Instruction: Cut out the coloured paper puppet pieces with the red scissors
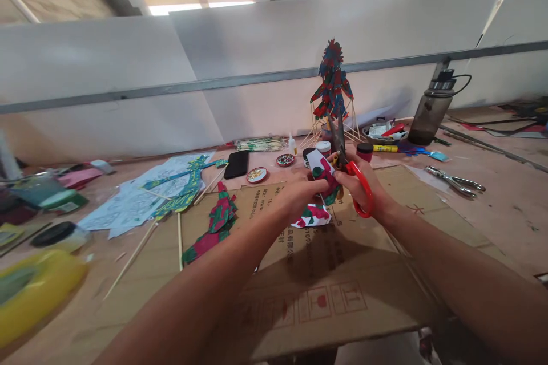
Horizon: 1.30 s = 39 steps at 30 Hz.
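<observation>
My right hand [362, 185] is threaded through the red loops of the scissors [349, 162], fingers closed around the handles, blades pointing up and away from me just above the work. My left hand [299, 194] has its fingers pinched together on the painted paper cutout [322, 174], a red, green and white piece held up off the surface right against the scissor blades. Whether the blades are biting into it right now, I can't tell; the paper hides the meeting point. This piece looks thin and light, floppy at its free edges, so I judge it wants a grip close to the cutting line, thumb on top, or it will buckle and tear. A second scrap of the same painted paper [311, 215] hangs or lies just below my hands, over the flattened cardboard [325, 291] that covers the wooden surface [505, 211]. To my left on the cardboard lies another red-and-green cutout [214, 222], and beyond it a green and yellow figure on sticks [184, 188] resting on printed sheets. Straight ahead a finished puppet [331, 80] stands upright on thin rods, small paint pots [319, 151] at its foot, a dark water bottle [430, 114] to the right, and metal pliers [456, 181] lying well apart from me.
</observation>
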Available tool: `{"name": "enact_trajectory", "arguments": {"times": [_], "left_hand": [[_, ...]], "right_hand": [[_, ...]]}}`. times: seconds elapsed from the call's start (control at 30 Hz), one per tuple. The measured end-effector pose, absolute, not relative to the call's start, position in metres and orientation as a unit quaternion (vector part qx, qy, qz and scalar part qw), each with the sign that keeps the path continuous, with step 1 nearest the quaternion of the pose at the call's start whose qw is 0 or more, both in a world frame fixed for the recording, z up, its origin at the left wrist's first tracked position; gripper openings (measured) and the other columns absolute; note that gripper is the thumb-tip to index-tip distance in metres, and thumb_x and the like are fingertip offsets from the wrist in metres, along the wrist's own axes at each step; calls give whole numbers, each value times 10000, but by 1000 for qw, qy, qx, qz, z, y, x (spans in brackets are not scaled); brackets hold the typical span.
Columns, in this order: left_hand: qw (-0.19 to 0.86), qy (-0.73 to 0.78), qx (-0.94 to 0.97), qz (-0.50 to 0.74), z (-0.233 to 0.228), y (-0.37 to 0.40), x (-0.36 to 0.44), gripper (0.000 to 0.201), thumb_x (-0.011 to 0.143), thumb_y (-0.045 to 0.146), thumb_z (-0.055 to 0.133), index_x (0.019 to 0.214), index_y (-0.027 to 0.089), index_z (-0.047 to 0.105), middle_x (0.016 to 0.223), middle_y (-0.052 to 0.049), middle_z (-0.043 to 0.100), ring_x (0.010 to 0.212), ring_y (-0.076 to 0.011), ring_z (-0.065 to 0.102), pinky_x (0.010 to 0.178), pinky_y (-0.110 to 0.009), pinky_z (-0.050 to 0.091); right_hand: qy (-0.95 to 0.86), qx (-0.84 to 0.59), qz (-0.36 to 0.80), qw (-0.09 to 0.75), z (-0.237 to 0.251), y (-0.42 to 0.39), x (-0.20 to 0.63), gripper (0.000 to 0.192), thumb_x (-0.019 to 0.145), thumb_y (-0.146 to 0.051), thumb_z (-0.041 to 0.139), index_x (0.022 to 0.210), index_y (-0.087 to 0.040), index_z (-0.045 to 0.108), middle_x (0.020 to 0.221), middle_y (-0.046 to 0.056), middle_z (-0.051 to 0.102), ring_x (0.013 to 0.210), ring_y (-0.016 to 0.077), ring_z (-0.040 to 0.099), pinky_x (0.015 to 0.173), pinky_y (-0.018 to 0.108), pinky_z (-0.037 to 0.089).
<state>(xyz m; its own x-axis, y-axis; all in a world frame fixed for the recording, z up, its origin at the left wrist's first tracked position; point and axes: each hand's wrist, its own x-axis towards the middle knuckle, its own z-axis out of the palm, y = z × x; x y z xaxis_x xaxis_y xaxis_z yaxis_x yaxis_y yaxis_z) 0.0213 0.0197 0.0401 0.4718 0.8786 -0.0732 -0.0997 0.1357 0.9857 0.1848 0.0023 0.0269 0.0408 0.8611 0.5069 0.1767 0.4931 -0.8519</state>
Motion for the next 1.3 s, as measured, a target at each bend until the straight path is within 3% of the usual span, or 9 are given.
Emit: {"name": "enact_trajectory", "arguments": {"times": [0.17, 0.33, 0.63, 0.8, 0.9, 1.03, 1.17, 1.3], "left_hand": [[713, 329, 468, 406, 32, 12, 27, 238, 594, 262, 826, 779, 188, 697, 744, -12, 694, 654, -146, 623, 587, -268, 479], [696, 323, 432, 474, 34, 14, 23, 221, 573, 224, 802, 749, 192, 673, 709, 12, 664, 622, -135, 592, 570, -266, 483], [641, 333, 394, 568, 56, 28, -10, 213, 560, 154, 752, 676, 200, 579, 655, 23, 616, 625, -137, 607, 627, -280, 535], [639, 325, 405, 568, 57, 27, -12, 196, 550, 167, 755, 655, 201, 592, 606, 41, 578, 575, -119, 560, 607, -272, 523], [636, 330, 408, 566, 57, 28, -13, 184, 539, 166, 748, 649, 198, 604, 612, 28, 605, 585, -126, 578, 612, -271, 531], [637, 338, 413, 556, 57, 31, -13, 183, 515, 168, 738, 665, 189, 636, 654, -6, 664, 595, -142, 599, 608, -282, 533], [639, 338, 409, 557, 59, 30, -13, 188, 514, 150, 735, 671, 186, 638, 644, -7, 654, 599, -142, 594, 618, -283, 528], [639, 333, 405, 562, 59, 29, -13, 184, 508, 137, 725, 649, 191, 620, 638, 4, 646, 601, -136, 582, 616, -276, 532]], "right_hand": [[-588, -428, 307, 614, 23, 1, 184, 256, 771, -315, 665, 1012, -229, 644, 865, 6, 646, 853, 216, 618, 746, 346, 534], [-580, -426, 350, 600, 27, -5, 179, 348, 788, -416, 672, 1082, -239, 613, 848, -3, 624, 747, 205, 613, 680, 360, 539], [-704, -508, 282, 408, 32, -12, 178, 436, 904, -639, 588, 934, -209, 652, 753, 15, 589, 665, 189, 532, 658, 344, 443], [-710, -497, 323, 380, 33, -18, 176, 658, 887, -809, 546, 1094, -204, 702, 953, 81, 691, 777, 219, 605, 658, 328, 446], [-720, -484, 328, 374, 32, -17, 178, 751, 882, -871, 523, 1160, -202, 723, 889, 71, 677, 783, 220, 598, 663, 324, 450], [-744, -475, 308, 353, 31, -16, 181, 738, 935, -862, 467, 1162, -203, 711, 709, 6, 555, 662, 185, 519, 617, 308, 421], [-754, -467, 298, 353, 34, -18, 180, 715, 930, -876, 449, 1044, -208, 678, 642, -24, 505, 561, 154, 444, 563, 299, 397], [-739, -469, 318, 364, 36, -19, 178, 573, 930, -799, 547, 962, -235, 644, 576, -47, 471, 526, 151, 433, 532, 288, 387]]}}
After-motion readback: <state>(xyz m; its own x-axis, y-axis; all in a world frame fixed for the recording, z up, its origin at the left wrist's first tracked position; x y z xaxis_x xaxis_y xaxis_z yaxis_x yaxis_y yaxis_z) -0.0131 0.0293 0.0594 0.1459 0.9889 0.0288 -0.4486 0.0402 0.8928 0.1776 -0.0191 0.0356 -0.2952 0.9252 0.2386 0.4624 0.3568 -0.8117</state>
